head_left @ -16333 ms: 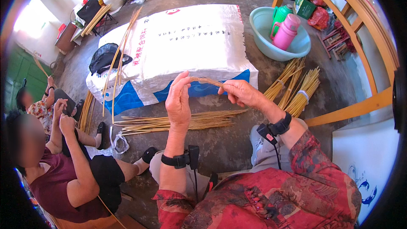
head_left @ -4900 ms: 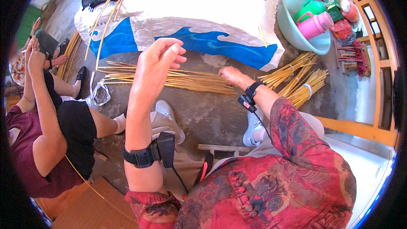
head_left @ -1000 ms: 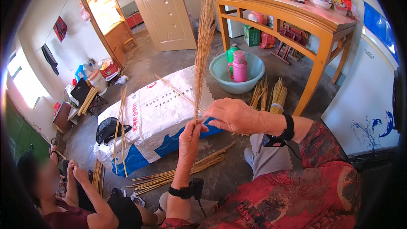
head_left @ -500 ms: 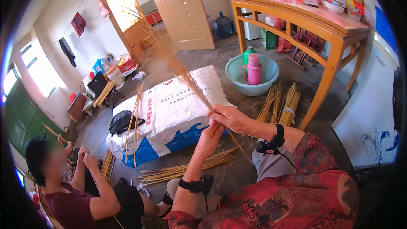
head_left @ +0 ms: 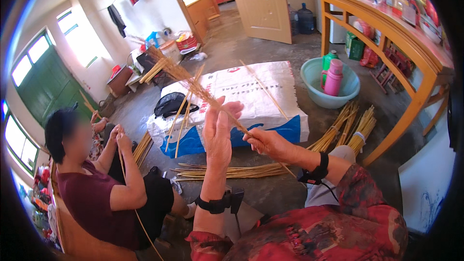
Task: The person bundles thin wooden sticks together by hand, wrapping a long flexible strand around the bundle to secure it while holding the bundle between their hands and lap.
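My right hand (head_left: pixel 270 144) is closed around the lower stems of a bunch of dry, feathery-topped stalks (head_left: pixel 195 87). The bunch slants up and to the left, its brush-like heads pointing at the far left. My left hand (head_left: pixel 218 133) is upright farther up the stems, fingers stretched out, with the stalks passing against it. A thin stem end sticks out below my right hand. Beyond my hands is a low platform covered with a white and blue woven sack (head_left: pixel 227 84). A single thin stalk (head_left: pixel 263 88) shows over its right part.
At left a seated person (head_left: pixel 92 179) handles a long stalk; another person's hands show behind. Stalk bundles (head_left: pixel 360 130) are by my right knee, more stalks (head_left: pixel 232 171) before me. A black bag (head_left: pixel 171 105), a basin (head_left: pixel 314 87) with flasks and a wooden table (head_left: pixel 377 17) stand around.
My left hand has opened and moved up along the stems, away from my right hand. The feathery heads have tipped lower. A single stalk now shows over the sack. The view has turned left.
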Demonstrator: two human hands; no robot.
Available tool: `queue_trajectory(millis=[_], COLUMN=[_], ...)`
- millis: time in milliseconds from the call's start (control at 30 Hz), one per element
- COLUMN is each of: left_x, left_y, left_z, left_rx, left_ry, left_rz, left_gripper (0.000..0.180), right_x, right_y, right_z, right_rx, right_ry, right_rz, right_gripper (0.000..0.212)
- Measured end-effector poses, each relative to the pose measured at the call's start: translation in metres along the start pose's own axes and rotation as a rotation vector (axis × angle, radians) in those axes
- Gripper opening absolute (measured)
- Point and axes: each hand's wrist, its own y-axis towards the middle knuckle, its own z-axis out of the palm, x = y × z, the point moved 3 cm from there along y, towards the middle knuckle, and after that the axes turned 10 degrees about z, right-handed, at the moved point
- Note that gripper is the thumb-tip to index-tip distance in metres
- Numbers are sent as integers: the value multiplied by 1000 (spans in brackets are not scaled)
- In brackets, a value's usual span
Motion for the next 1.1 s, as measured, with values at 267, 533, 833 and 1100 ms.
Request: queue_trajectory(millis=[267,533,833,1100], left_x=[-24,-40,-6,84], left_y=[3,9,1,-18], left_z=[-15,-25,-44,-73], left_rx=[-104,-187,-367,-478], left_ry=[-243,-290,-396,-434], left_rz=[57,154,-36,-426], left_gripper=[31,30,35,38], right_x=[17,45,21,-24], right_y=[7,6,-20,-37], right_z=[15,-3,-45,-63], right_rx=[38,-257,-290,-178], right_ry=[-99,-434,-879,-1102], right_rz=[-149,-399,-433,-286], right_gripper=[15,20,22,21])
